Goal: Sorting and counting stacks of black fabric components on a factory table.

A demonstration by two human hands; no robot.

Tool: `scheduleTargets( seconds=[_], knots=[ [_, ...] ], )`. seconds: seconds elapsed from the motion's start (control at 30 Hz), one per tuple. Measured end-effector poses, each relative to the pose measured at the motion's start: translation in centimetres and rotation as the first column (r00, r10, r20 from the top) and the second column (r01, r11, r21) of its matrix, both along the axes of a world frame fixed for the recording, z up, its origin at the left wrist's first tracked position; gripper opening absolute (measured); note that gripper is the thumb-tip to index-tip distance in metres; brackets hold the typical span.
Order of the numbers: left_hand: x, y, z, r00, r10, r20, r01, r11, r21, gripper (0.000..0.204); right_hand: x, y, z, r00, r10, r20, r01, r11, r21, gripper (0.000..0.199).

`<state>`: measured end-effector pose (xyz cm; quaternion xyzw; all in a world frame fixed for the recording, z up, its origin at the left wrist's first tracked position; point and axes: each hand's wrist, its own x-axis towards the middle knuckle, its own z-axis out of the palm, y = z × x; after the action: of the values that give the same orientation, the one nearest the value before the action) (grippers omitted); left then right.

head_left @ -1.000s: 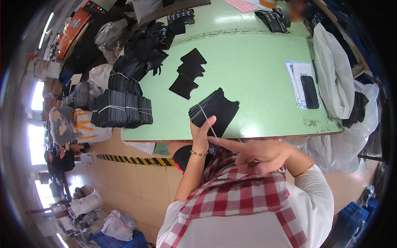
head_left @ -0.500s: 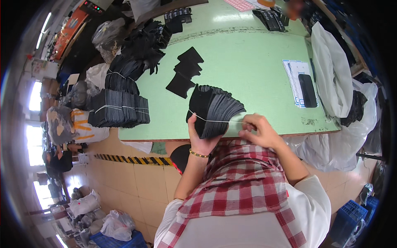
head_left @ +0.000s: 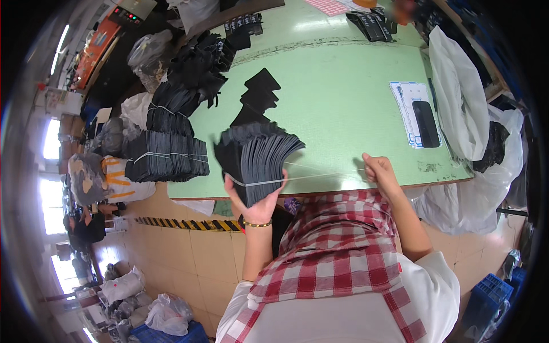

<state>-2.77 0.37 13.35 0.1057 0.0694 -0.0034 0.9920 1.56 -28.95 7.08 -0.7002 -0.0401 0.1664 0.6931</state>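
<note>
My left hand (head_left: 258,207) is wrapped round the lower part of a thick stack of black fabric pieces (head_left: 254,163), held at the table's near edge. A pale elastic band (head_left: 320,175) loops around the stack and stretches to the right. Its far end is pinched in my closed right hand (head_left: 380,173), well apart from the stack. Just beyond the stack, several loose black pieces (head_left: 260,94) lie overlapping on the green table (head_left: 337,103). Left of it stand banded stacks of like pieces (head_left: 166,155).
A dark phone (head_left: 425,124) lies on white sheets (head_left: 405,94) at the right. White plastic bags (head_left: 460,103) line the right edge. More black pieces (head_left: 191,71) are heaped at the far left. Black strap-like pieces (head_left: 370,26) lie at the back.
My left hand has carried the stack leftward and tilted it. My right hand has moved right, drawing the elastic band out much longer.
</note>
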Motion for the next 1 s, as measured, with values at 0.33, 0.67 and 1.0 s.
scheduleTargets(
  seconds=[0.33, 0.67, 1.0],
  knots=[
    [-2.0, -1.4, 0.9, 0.730, -0.676, -0.103, 0.628, 0.603, 0.492, 0.073, 10.7, 7.7, 9.8, 0.815, 0.565, -0.126, -0.339, 0.643, 0.687, 0.051],
    [-1.8, -1.2, 0.2, 0.884, -0.467, 0.026, 0.433, 0.838, 0.333, 0.079, 6.9, 3.8, 6.4, 0.692, 0.690, 0.214, -0.634, 0.439, 0.637, 0.105],
    [2.0, -3.8, -4.6, 0.981, 0.016, 0.195, -0.194, -0.050, 0.980, 0.075, 2.1, 5.0, 6.5, 0.855, 0.513, 0.081, -0.463, 0.683, 0.564, 0.101]
  ],
)
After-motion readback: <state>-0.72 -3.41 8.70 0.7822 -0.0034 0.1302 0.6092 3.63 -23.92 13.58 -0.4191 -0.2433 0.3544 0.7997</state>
